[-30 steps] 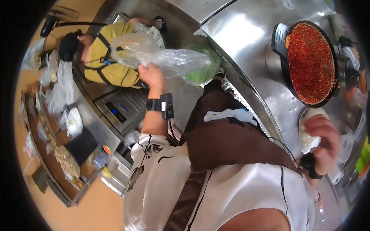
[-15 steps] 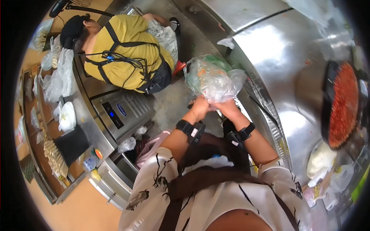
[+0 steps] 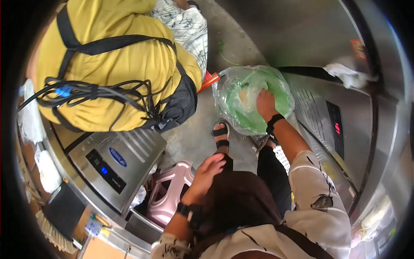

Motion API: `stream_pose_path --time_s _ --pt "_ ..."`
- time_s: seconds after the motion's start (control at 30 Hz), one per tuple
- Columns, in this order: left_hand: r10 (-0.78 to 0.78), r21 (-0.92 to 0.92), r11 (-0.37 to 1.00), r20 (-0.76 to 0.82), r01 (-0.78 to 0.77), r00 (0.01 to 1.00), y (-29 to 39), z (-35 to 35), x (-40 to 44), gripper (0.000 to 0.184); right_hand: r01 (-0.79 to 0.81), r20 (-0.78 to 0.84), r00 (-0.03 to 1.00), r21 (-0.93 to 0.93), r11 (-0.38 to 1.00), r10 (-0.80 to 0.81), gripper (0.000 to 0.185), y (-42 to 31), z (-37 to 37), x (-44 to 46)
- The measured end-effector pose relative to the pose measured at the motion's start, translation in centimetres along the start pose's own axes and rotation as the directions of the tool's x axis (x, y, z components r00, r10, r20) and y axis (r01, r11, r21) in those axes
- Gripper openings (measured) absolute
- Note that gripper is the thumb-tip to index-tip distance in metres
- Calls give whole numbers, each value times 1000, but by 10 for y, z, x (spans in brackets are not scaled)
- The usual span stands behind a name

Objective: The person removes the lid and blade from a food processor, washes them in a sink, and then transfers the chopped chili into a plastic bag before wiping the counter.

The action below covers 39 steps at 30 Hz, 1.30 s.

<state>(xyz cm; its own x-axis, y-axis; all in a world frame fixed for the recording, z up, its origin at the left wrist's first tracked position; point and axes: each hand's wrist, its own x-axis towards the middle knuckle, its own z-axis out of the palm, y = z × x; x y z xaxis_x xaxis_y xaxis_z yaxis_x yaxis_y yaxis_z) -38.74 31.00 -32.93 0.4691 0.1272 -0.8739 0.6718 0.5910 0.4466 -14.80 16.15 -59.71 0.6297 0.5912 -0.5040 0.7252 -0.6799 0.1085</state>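
Observation:
My right hand point(image 3: 266, 105) reaches down into a green bin point(image 3: 279, 93) lined with clear plastic. Its fingers are bunched on a crumpled clear plastic bag point(image 3: 249, 97) that has something pale orange inside; the fingertips are partly hidden. Held away from the bin, my left hand point(image 3: 208, 170) has its fingers stretched out and holds nothing. It is above my leg, near a pink plastic stool point(image 3: 184, 172). Black bands are around both wrists.
A person in a yellow shirt point(image 3: 120, 21) with black straps and coiled cables is close on the left. Steel cabinets with display panels point(image 3: 105, 170) flank the floor. A white cloth or bag point(image 3: 347, 75) hangs at the right cabinet's edge.
The clear bag, held in both hands before, is now down in the green bin with my right hand at it. My left hand has come off and drawn back. The view has tipped downward.

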Motion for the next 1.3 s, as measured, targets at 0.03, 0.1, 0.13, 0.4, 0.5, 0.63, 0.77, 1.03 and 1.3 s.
stream_pose_path --time_s 0.03,0.1,0.13,0.4,0.5,0.63,0.77,1.03,1.3 --pt "-21 -28 999 -53 19 998 -3 -16 -5 38 25 67 997 -28 999 -23 30 -7 16 13" --pt "-18 -50 999 -166 10 986 5 -38 -15 35 131 207 975 -220 967 -85 32 -17 40 41" --pt "1 -72 997 -198 -15 980 4 -48 -16 34 86 279 960 -231 969 -19 32 -18 36 55" --pt "76 -179 978 -180 -109 981 43 -21 -51 30 -201 391 919 334 921 59 122 -12 -45 26" --pt "203 -64 976 -88 -209 975 81 7 -74 31 -97 145 989 546 832 20 71 -8 -113 -55" --pt "333 20 942 64 -335 941 138 36 -107 35 -183 175 983 866 465 61 56 15 -205 -177" --pt "403 95 890 292 -446 867 198 80 -135 39 -282 285 952 958 -44 113 43 65 -289 -296" --pt "339 259 812 521 -524 783 247 186 -168 43 356 224 779 610 -708 586 65 180 -360 -464" --pt "586 382 514 498 -768 639 249 334 -153 48 569 90 655 595 -568 750 81 268 -349 -482"
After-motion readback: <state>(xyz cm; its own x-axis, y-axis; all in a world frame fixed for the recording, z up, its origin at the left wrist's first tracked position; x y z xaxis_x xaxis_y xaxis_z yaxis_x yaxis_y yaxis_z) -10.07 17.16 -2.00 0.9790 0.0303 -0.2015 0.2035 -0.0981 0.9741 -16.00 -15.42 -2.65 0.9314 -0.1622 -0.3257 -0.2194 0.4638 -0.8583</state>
